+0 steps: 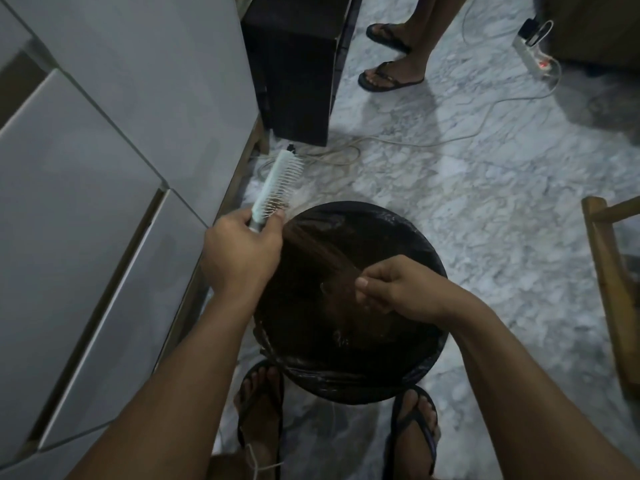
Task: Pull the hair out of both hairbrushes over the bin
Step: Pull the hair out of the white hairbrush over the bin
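My left hand (240,252) grips the handle of a pale blue hairbrush (275,185), whose bristled head points up and away at the bin's left rim. A brown strand of hair (313,249) stretches from the brush base down to my right hand (391,287), which pinches its end between thumb and fingers over the middle of the bin. The round bin (408,244), lined with a black plastic bag, stands on the floor between my feet. Only one hairbrush is in view.
White cabinet fronts (104,202) run along the left. A dark cabinet (298,71) stands behind the bin, with cables (346,154) on the marble floor. Another person's sandalled feet (388,64) are at the top, a power strip (533,53) top right, a wooden chair (609,278) at right.
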The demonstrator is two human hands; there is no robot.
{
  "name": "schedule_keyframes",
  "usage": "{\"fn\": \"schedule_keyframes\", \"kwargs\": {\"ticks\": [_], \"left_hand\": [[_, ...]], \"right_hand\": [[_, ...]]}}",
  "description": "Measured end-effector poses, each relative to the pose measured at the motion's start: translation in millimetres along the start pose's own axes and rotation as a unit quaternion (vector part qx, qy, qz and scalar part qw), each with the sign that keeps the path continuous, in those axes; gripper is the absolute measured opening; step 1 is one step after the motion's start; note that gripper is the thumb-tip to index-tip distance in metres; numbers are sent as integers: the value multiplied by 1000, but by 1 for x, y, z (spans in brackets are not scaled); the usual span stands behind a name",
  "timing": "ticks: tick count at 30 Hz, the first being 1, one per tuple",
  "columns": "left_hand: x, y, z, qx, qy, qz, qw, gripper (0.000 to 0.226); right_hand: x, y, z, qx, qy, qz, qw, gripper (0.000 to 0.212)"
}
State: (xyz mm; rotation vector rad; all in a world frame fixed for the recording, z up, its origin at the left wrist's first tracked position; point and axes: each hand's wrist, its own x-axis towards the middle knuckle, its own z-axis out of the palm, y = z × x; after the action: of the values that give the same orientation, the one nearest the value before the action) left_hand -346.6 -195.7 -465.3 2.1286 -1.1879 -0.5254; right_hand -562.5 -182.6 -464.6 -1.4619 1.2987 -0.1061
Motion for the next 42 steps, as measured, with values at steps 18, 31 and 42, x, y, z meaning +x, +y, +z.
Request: {"fn": "schedule_keyframes", "kwargs": {"ticks": [18, 31, 42], "left_hand": [[-25, 15, 17, -55, -188, 153, 969, 40], [-9, 11, 10, -200, -300, -166, 918, 15], [-2, 7, 15, -276, -297, -271, 873, 30]], "right_hand": [[7, -7, 11, 158, 48, -72, 984, 29], [6, -5, 8, 45, 62, -28, 997, 23], [2, 0, 3, -89, 48, 26, 995, 23]]}}
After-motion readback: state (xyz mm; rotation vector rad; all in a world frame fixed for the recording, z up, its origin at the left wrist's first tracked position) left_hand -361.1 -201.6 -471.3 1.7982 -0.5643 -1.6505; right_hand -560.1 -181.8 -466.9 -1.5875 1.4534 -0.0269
